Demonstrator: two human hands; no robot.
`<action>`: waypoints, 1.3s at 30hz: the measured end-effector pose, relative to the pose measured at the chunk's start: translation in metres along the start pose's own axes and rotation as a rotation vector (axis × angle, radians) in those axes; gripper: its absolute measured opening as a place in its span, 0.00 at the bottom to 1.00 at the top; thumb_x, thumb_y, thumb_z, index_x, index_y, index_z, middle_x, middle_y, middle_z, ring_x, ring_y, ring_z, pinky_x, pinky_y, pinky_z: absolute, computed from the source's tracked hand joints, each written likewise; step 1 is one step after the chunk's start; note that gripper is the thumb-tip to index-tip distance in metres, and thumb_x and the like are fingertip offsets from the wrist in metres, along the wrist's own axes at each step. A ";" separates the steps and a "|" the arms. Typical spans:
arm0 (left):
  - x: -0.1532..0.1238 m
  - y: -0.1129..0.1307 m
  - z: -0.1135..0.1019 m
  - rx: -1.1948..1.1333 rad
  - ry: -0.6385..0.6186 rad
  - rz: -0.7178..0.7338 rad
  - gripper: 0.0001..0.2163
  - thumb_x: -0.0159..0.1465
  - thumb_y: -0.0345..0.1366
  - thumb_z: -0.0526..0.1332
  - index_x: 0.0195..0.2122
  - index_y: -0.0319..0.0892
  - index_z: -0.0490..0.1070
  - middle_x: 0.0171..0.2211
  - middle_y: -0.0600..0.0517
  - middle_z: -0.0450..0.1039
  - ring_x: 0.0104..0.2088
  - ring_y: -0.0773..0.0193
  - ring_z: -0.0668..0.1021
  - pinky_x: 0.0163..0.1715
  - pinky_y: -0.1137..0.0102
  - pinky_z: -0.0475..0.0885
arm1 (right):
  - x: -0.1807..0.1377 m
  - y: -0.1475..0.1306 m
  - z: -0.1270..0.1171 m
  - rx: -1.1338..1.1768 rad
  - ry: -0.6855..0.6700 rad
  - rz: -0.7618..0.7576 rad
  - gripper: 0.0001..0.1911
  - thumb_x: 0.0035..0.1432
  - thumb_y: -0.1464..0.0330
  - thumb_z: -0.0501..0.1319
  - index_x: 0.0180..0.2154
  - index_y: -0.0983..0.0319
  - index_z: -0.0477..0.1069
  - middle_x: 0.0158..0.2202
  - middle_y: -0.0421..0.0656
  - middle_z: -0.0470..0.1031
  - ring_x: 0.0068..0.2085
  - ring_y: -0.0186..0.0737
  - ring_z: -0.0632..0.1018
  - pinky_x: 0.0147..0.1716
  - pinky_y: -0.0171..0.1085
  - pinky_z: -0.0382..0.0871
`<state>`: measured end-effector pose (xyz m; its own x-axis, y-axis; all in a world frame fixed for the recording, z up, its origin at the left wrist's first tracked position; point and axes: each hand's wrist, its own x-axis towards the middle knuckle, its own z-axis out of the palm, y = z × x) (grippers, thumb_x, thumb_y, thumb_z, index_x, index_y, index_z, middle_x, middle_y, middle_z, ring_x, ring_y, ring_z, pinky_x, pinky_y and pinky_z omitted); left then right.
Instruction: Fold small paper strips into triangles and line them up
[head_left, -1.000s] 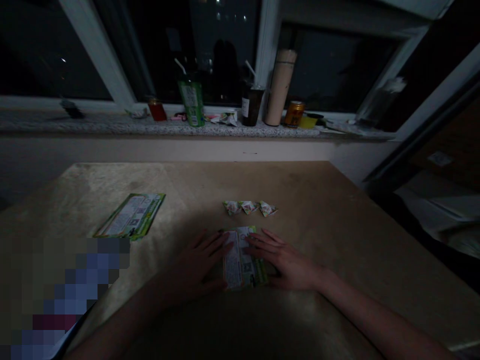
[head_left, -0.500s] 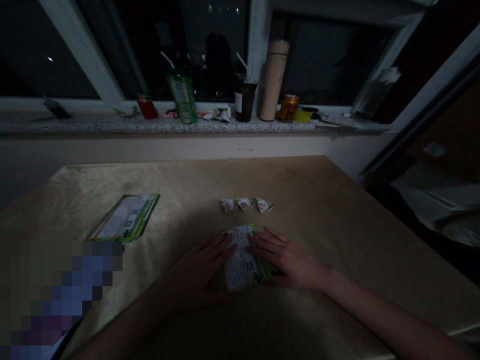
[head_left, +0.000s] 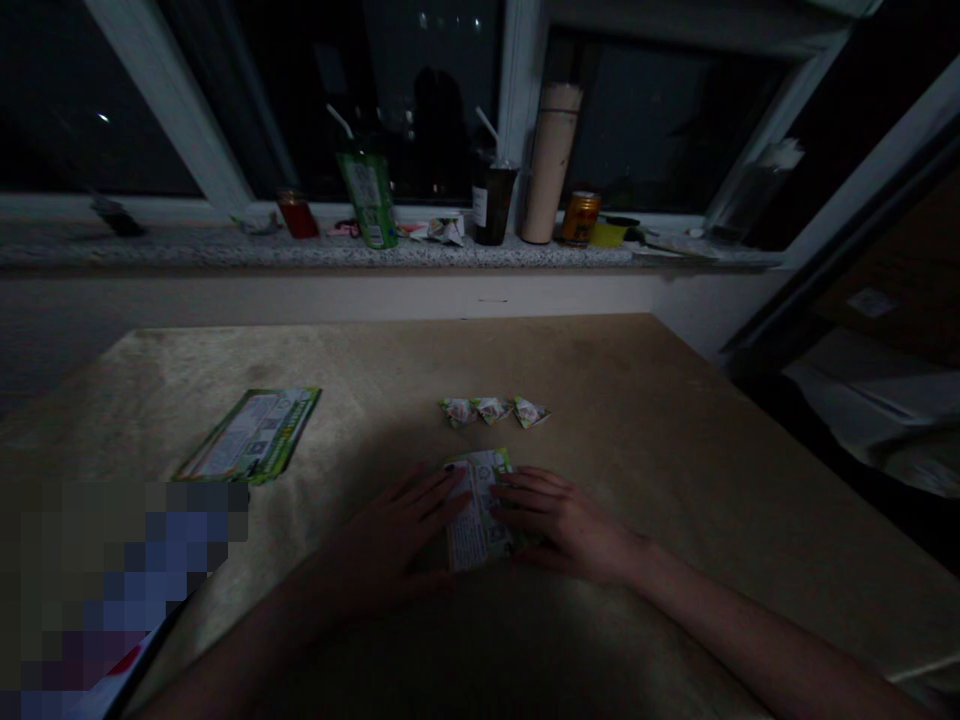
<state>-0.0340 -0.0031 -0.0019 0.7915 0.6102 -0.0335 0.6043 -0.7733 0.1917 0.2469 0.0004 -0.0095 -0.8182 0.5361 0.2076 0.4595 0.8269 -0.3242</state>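
Observation:
A green and white printed packet (head_left: pixel 474 530) lies flat on the table before me. My left hand (head_left: pixel 412 520) rests on its left side with the fingers stretched out. From the right, my right hand (head_left: pixel 551 520) lies over the packet's right part, fingers extended and slightly bent, hiding that edge. Just beyond the packet, three small triangular packs (head_left: pixel 492 410) sit in a row. Farther left lies a stack of similar green and white packets (head_left: pixel 251 435).
The wooden table (head_left: pixel 637 400) reaches to a wall below a stone sill (head_left: pixel 420 255). Along the sill stand a green bottle (head_left: pixel 369 200), a dark cup with a straw (head_left: pixel 491 205), a tall pink flask (head_left: pixel 551 165) and an orange can (head_left: pixel 580 218). A blurred-out patch (head_left: pixel 112 600) covers the lower left.
My right hand has slid slightly left over the packet, covering more of its right side. My left hand stays about where it was. The triangular packs have not moved.

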 end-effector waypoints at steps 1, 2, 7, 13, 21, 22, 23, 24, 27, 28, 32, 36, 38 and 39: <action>-0.001 -0.001 0.001 0.011 0.015 -0.020 0.34 0.64 0.57 0.51 0.67 0.49 0.43 0.67 0.47 0.42 0.65 0.50 0.51 0.62 0.54 0.45 | 0.000 0.000 0.001 0.001 0.010 0.003 0.21 0.62 0.58 0.56 0.54 0.60 0.67 0.57 0.45 0.68 0.60 0.43 0.64 0.62 0.46 0.52; -0.001 -0.003 0.002 0.021 0.030 -0.046 0.34 0.63 0.57 0.51 0.67 0.49 0.43 0.67 0.47 0.42 0.65 0.49 0.51 0.62 0.54 0.46 | -0.001 -0.001 0.003 -0.002 0.016 0.004 0.21 0.62 0.58 0.56 0.54 0.60 0.67 0.57 0.45 0.68 0.60 0.43 0.64 0.62 0.46 0.52; -0.004 -0.002 0.002 -0.045 0.031 -0.077 0.35 0.65 0.55 0.51 0.67 0.49 0.39 0.68 0.47 0.37 0.65 0.49 0.49 0.62 0.53 0.48 | -0.001 -0.001 0.003 -0.021 -0.031 0.005 0.24 0.62 0.59 0.55 0.56 0.62 0.64 0.60 0.45 0.64 0.61 0.43 0.61 0.62 0.45 0.51; -0.002 0.003 0.000 -0.073 0.058 -0.064 0.33 0.66 0.53 0.50 0.67 0.50 0.37 0.68 0.50 0.29 0.66 0.49 0.46 0.62 0.55 0.49 | 0.000 -0.002 0.001 -0.022 -0.064 0.010 0.26 0.61 0.60 0.56 0.58 0.63 0.61 0.61 0.46 0.62 0.63 0.45 0.59 0.63 0.45 0.49; -0.004 -0.010 0.009 0.086 0.021 -0.099 0.30 0.67 0.54 0.48 0.66 0.52 0.42 0.68 0.48 0.37 0.65 0.48 0.48 0.61 0.52 0.46 | 0.000 -0.001 0.000 0.062 0.047 -0.016 0.20 0.62 0.62 0.55 0.53 0.63 0.67 0.55 0.47 0.69 0.58 0.43 0.65 0.59 0.44 0.55; -0.004 -0.010 0.010 0.094 0.020 -0.097 0.30 0.66 0.55 0.47 0.67 0.52 0.41 0.68 0.47 0.37 0.65 0.48 0.49 0.61 0.52 0.46 | 0.000 0.000 -0.001 0.081 0.080 -0.016 0.18 0.62 0.63 0.56 0.51 0.63 0.68 0.52 0.48 0.71 0.56 0.43 0.67 0.58 0.44 0.57; -0.005 -0.009 0.010 0.102 0.025 -0.097 0.31 0.66 0.55 0.47 0.67 0.52 0.41 0.68 0.47 0.37 0.65 0.48 0.49 0.61 0.51 0.46 | 0.000 0.000 -0.001 0.098 0.109 -0.012 0.16 0.61 0.63 0.57 0.49 0.63 0.70 0.49 0.48 0.73 0.53 0.44 0.69 0.55 0.45 0.59; -0.005 -0.009 0.009 0.111 0.028 -0.098 0.31 0.66 0.56 0.47 0.67 0.52 0.40 0.68 0.47 0.37 0.65 0.48 0.48 0.61 0.51 0.46 | 0.000 0.001 -0.002 0.113 0.130 -0.003 0.15 0.60 0.63 0.59 0.46 0.63 0.71 0.45 0.48 0.74 0.50 0.44 0.70 0.53 0.44 0.61; -0.005 -0.007 0.007 0.127 0.031 -0.102 0.30 0.67 0.54 0.47 0.67 0.52 0.40 0.67 0.48 0.39 0.65 0.49 0.48 0.61 0.50 0.45 | 0.001 0.001 -0.003 0.160 0.155 0.038 0.12 0.57 0.62 0.63 0.39 0.62 0.73 0.37 0.45 0.74 0.44 0.43 0.71 0.46 0.42 0.62; -0.005 -0.007 0.006 0.126 0.029 -0.103 0.29 0.68 0.53 0.46 0.67 0.52 0.40 0.67 0.48 0.39 0.65 0.50 0.49 0.61 0.50 0.45 | 0.003 0.002 -0.003 0.179 0.158 0.057 0.10 0.57 0.62 0.63 0.37 0.62 0.73 0.36 0.44 0.74 0.43 0.41 0.71 0.46 0.42 0.61; -0.004 -0.009 0.005 0.090 0.050 -0.129 0.27 0.70 0.47 0.45 0.67 0.46 0.40 0.67 0.48 0.44 0.65 0.53 0.52 0.62 0.52 0.46 | 0.014 0.005 0.001 0.208 0.212 0.245 0.09 0.58 0.64 0.63 0.28 0.61 0.73 0.32 0.39 0.74 0.41 0.38 0.72 0.46 0.41 0.54; -0.006 -0.012 0.006 0.034 0.071 -0.176 0.26 0.70 0.39 0.45 0.67 0.42 0.39 0.66 0.47 0.47 0.64 0.54 0.54 0.62 0.55 0.48 | 0.030 0.011 0.007 0.184 0.232 0.471 0.16 0.60 0.63 0.61 0.22 0.63 0.71 0.29 0.38 0.72 0.38 0.37 0.71 0.41 0.39 0.52; -0.007 -0.014 0.006 0.006 0.081 -0.185 0.27 0.70 0.36 0.45 0.67 0.42 0.35 0.66 0.48 0.47 0.64 0.55 0.54 0.62 0.55 0.50 | 0.038 0.015 0.010 0.149 0.221 0.520 0.18 0.60 0.63 0.60 0.20 0.63 0.69 0.27 0.38 0.71 0.36 0.36 0.70 0.39 0.39 0.51; -0.007 -0.015 0.007 -0.007 0.091 -0.187 0.28 0.69 0.35 0.46 0.67 0.43 0.33 0.66 0.48 0.46 0.64 0.55 0.54 0.62 0.55 0.50 | 0.041 0.017 0.010 0.120 0.229 0.528 0.18 0.61 0.63 0.60 0.21 0.63 0.69 0.27 0.38 0.71 0.36 0.37 0.70 0.39 0.39 0.51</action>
<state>-0.0483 0.0031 -0.0111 0.6541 0.7562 0.0200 0.7389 -0.6444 0.1969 0.2176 0.0344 -0.0160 -0.3880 0.9040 0.1794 0.7311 0.4204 -0.5373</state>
